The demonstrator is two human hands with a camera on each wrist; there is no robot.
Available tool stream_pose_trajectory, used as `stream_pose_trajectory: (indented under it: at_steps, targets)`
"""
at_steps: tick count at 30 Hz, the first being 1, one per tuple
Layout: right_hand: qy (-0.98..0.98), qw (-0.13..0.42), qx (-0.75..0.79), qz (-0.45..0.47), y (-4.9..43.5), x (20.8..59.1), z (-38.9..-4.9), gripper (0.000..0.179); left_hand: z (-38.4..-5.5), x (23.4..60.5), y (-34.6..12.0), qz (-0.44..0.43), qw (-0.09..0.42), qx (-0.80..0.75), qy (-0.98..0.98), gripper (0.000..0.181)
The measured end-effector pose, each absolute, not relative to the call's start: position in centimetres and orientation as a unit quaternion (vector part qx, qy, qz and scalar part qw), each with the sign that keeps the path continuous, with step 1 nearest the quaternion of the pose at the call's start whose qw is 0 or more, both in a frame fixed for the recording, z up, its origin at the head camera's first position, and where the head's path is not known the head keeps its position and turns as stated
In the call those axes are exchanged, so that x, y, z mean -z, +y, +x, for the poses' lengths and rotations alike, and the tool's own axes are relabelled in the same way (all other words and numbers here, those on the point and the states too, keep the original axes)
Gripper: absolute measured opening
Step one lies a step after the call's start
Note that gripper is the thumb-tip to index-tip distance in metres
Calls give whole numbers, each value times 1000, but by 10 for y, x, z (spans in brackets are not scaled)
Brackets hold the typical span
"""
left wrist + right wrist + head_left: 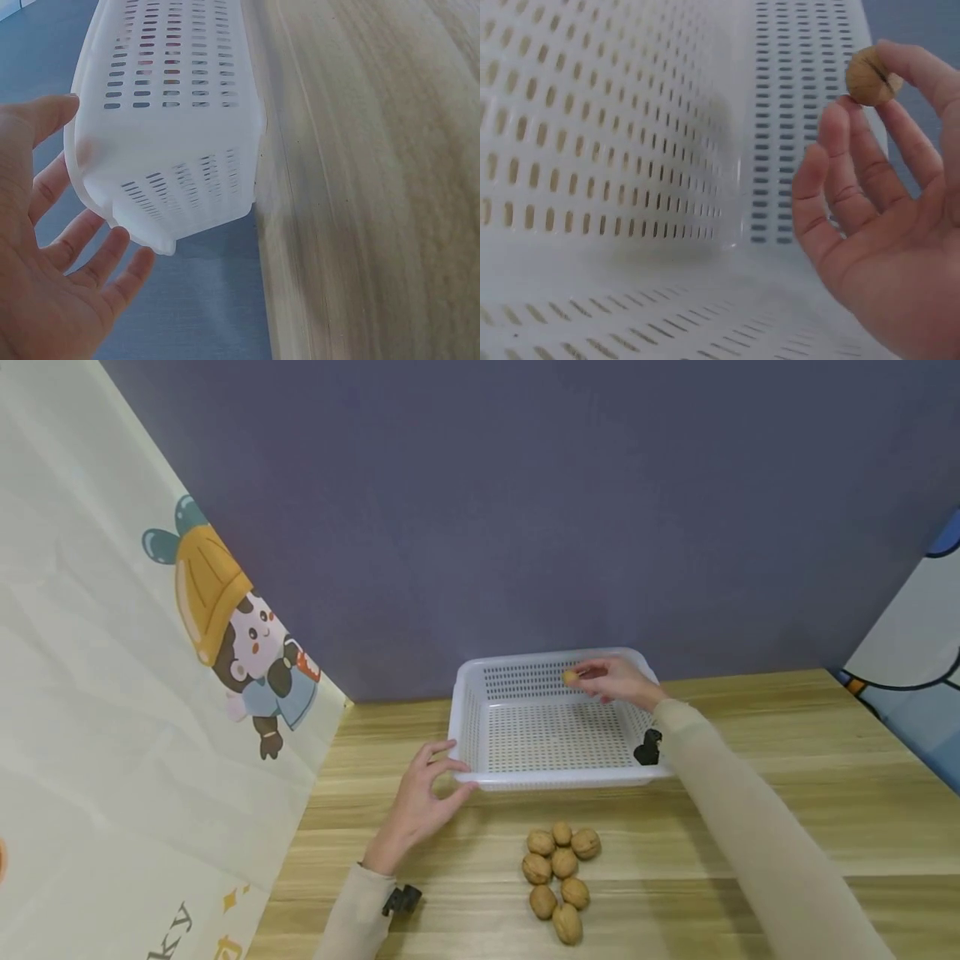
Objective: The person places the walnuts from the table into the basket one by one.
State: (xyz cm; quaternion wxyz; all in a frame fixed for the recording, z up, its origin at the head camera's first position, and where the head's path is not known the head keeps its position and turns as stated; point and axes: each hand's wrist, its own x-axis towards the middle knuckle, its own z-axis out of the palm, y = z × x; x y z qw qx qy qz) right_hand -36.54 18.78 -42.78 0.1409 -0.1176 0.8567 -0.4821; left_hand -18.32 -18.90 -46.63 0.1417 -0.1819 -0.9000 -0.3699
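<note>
A white plastic basket [555, 779] with slotted walls stands on the wooden table. My left hand [418, 802] holds its near left corner, thumb at the front rim and fingertips along the left side. The left wrist view shows the fingers [101, 259] spread about the basket's corner. Over the far right part of the basket, my right hand [615, 681] pinches a walnut [871, 77] between thumb and fingertips. The other fingers are bent and spread, with the slotted wall behind them. Several walnuts [564, 862] lie in a loose group on the table in front of the basket.
A dark blue-grey panel [525, 527] rises behind the table [787, 760]. On the left hangs a pale sheet [97, 652] printed with a cartoon figure. Another printed sheet [915, 627] borders the right side.
</note>
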Motion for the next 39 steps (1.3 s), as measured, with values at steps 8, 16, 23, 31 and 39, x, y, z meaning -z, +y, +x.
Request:
stream_pose_trajectory:
  at_steps: [8, 16, 23, 31, 39]
  targets:
    - [872, 175, 439, -127, 184, 435, -367, 58, -184, 467, -190, -184, 147, 364, -901, 23]
    - [887, 208, 390, -133, 182, 442, -368, 60, -184, 466, -189, -183, 139, 368, -901, 22]
    - [892, 227, 369, -134, 181, 445, -369, 57, -184, 466, -189, -178, 135, 370, -902, 22]
    - [901, 238, 335, -137, 182, 448, -368, 57, -184, 467, -188, -188, 142, 377, -896, 21]
    - [903, 244, 326, -133, 180, 447, -369, 58, -183, 466, -188, -186, 142, 378, -896, 22]
